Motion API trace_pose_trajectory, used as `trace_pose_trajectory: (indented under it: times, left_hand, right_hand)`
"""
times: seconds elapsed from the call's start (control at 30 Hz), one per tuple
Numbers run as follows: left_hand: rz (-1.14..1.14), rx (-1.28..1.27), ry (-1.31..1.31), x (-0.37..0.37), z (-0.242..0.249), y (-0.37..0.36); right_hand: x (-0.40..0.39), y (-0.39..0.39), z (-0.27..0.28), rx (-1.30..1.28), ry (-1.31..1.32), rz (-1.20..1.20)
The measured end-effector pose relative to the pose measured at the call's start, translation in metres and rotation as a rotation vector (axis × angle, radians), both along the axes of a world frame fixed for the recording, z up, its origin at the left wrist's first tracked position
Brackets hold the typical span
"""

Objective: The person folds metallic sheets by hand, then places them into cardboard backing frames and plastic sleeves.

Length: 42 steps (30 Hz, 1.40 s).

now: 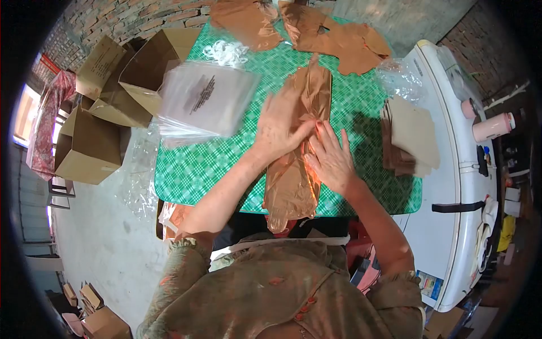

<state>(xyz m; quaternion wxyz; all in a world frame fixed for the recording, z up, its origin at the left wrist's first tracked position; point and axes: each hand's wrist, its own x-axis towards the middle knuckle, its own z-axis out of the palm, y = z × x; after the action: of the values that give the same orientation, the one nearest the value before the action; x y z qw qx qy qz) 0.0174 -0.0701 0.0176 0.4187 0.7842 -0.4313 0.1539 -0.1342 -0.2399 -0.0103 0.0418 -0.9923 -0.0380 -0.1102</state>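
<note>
Both hands, left hand and right hand, press flat, fingers open, on copper garment, its long axis running from table near edge toward far edge.

Daylight from left window, soft shadows, heavy fisheye vignette, motion blur on plastic bags.

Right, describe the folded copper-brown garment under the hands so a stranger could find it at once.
Start at the green checked tablecloth covering the table. Down its middle, running from the far side to the near edge, lies the long narrow shiny copper-brown folded garment, with the left hand and right hand pressing on it. Unlike the crumpled copper-brown pieces at the far end, it is folded into one strip.
</note>
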Motion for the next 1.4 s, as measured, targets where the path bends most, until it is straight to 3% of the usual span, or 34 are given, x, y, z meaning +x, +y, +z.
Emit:
trace_pose_trajectory:
  times: [0.07, 0.17, 0.27, 0.37, 0.73, 0.83, 1.4]
  left_hand:
    - [0.052, -0.098, -0.020, -0.001, 0.013, 0.002]
    - [0.023, -0.003, -0.209, -0.003, 0.025, 0.002]
    - [-0.139, 0.151, -0.191, -0.015, -0.002, -0.006]
    - [-0.190, 0.275, -0.141, -0.016, -0.029, -0.010]
    - [-0.203, 0.312, -0.106, -0.015, -0.028, -0.008]
    - [-0.199, 0.333, -0.139, -0.016, -0.025, -0.008]
    - [-0.197, 0.477, -0.123, -0.019, -0.022, -0.009]
  right_hand:
    - [0.000, 0.000, -0.001, 0.002, -0.005, 0.000]
    - [0.000, 0.001, 0.007, -0.034, 0.120, -0.039]
    - [0.002, 0.002, 0.013, -0.094, 0.221, -0.053]
    - [0.001, -0.001, 0.003, 0.010, 0.073, -0.005]
    - [0.003, 0.001, 0.014, 0.114, 0.161, -0.091]
    - [0.005, -0.007, 0.023, 0.186, 0.019, -0.092]
    - [0.049, -0.038, -0.002, 0.106, 0.021, -0.187]
